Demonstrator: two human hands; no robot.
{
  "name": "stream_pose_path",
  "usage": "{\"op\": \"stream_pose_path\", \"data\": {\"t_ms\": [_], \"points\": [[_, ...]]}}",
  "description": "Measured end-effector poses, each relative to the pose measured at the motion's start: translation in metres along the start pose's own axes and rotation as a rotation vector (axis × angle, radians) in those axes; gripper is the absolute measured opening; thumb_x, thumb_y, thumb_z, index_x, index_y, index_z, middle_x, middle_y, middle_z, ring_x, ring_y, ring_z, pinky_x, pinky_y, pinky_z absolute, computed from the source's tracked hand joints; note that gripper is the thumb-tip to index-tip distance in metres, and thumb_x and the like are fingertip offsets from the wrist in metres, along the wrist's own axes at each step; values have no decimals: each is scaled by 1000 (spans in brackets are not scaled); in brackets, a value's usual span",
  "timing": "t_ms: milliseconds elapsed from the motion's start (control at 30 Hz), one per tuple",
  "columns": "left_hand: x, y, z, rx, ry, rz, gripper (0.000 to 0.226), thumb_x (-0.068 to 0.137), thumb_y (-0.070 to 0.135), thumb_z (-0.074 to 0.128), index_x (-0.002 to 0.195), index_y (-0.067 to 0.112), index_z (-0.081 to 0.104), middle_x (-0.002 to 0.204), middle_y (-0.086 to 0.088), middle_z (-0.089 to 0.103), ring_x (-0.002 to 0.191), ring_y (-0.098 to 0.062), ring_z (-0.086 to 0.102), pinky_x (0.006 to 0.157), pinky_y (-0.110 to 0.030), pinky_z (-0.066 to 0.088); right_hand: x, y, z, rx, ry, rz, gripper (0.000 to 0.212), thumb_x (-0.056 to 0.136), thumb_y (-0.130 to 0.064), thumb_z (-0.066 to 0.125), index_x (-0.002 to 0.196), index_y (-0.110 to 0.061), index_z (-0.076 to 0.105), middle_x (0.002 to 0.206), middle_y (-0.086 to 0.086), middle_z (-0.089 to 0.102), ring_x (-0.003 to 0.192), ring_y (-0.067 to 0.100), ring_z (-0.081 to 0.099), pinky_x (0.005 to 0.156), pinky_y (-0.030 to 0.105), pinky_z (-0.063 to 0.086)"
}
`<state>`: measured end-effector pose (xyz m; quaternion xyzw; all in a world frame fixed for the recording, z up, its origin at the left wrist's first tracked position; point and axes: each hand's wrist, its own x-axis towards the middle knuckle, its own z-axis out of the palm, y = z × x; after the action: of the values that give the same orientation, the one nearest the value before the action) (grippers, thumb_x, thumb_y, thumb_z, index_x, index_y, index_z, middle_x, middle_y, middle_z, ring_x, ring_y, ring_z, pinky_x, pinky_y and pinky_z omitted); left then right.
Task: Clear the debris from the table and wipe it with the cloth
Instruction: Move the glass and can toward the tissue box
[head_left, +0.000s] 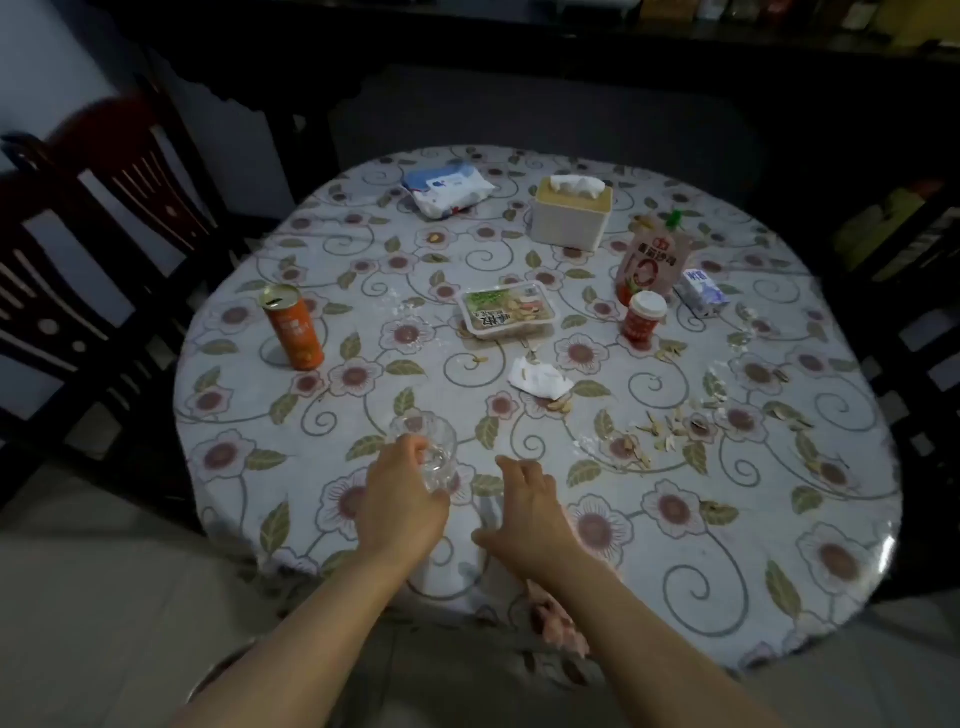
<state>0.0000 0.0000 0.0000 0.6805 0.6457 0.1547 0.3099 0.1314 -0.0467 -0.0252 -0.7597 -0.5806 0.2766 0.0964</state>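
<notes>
I see my left hand (400, 499) with its grip closed around a clear glass mug (427, 451) near the front of the worktop (779, 587), fingers wrapped over the near side of the mug, which stands upright on the flowered cover. My right hand (524, 514) sits just beside it with the grip open and holding nothing, fingers spread and pointing away from me, low over the cover; I cannot tell if it touches. Out from there, a crumpled white tissue (537, 379) lies past my right hand toward the middle, with a few nut shells touching its near edge. To the right of it, scattered seed husks (675, 428) are strewn across the cover. Further back, a shallow snack tray (506, 310) sits at the centre, with an orange can (293, 327) standing upright well apart to the left, its lid open. On the right, a small red cup with a white lid (644, 317) stands just in front of a red spouted pouch (652, 257), and a small blue-white carton (704, 291) lies beside them. At the far side sit a tissue box (569, 218) and a pack of wet wipes (447, 189). A dark wooden chair (104, 234) stands off the left edge.
</notes>
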Motion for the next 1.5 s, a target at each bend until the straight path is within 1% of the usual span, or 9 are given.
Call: {"op": "stream_pose_path", "data": {"t_ms": [133,233,367,467,667,933,1133,1267,1500], "points": [[9,-4,-12,23,87,-26,61,76,18,68,131,18,44,126,-7,51,118,-24,49,95,-34,45,20,-21,-3,23,13,-93,102,72,-38,74,148,-21,8,150,8,18,133,31,26,108,41,32],[21,-6,-15,-15,61,-69,50,80,27,63,127,18,47,124,-6,56,113,-24,54,96,-36,47,47,-38,-2,-23,33,-188,112,64,-43,80,147,-21,9,147,7,23,132,32,28,110,41,30],[33,-9,-18,0,32,-176,63,80,31,63,136,18,37,133,-8,51,121,-25,51,102,-41,44,75,-53,2,-129,-32,-245,117,61,-45,81,148,-25,6,151,5,16,135,31,23,112,43,29],[41,-10,-23,2,12,-216,67,78,25,66,138,17,36,137,-8,47,126,-25,47,104,-37,41,87,-59,5,-139,-119,-263,111,64,-43,80,147,-26,7,150,4,18,131,30,29,104,45,38],[58,-15,-34,14,-15,-248,77,77,9,60,145,19,26,147,-6,37,134,-23,38,109,-37,38,97,-63,-7,-168,-127,-263,81,63,-30,80,131,-20,38,129,7,41,115,27,43,87,38,49],[102,-8,-54,-31,66,-235,72,75,16,69,139,21,34,138,-4,48,126,-25,48,101,-38,45,124,-72,-37,-178,-39,-221,84,60,-34,81,129,-19,35,125,4,43,115,25,44,84,37,50],[149,-13,-74,-23,107,-176,70,77,12,69,138,19,37,134,-2,52,123,-22,50,88,-26,40,156,-97,-51,-198,20,-150,83,60,-39,80,128,-20,36,126,5,44,115,26,46,84,38,50],[183,-28,-92,35,179,-159,65,74,21,68,132,21,39,135,-4,44,124,-26,38,98,-41,45,180,-118,-55,-213,58,-94,89,60,-40,79,134,-21,32,126,5,45,116,25,46,82,36,49],[238,-48,-116,196,195,-117,86,74,27,72,143,26,21,154,-3,17,134,-32,21,107,-45,30,214,-147,-55,-183,88,-47,82,61,-43,78,129,-24,35,126,4,45,116,24,47,84,34,48]]}}
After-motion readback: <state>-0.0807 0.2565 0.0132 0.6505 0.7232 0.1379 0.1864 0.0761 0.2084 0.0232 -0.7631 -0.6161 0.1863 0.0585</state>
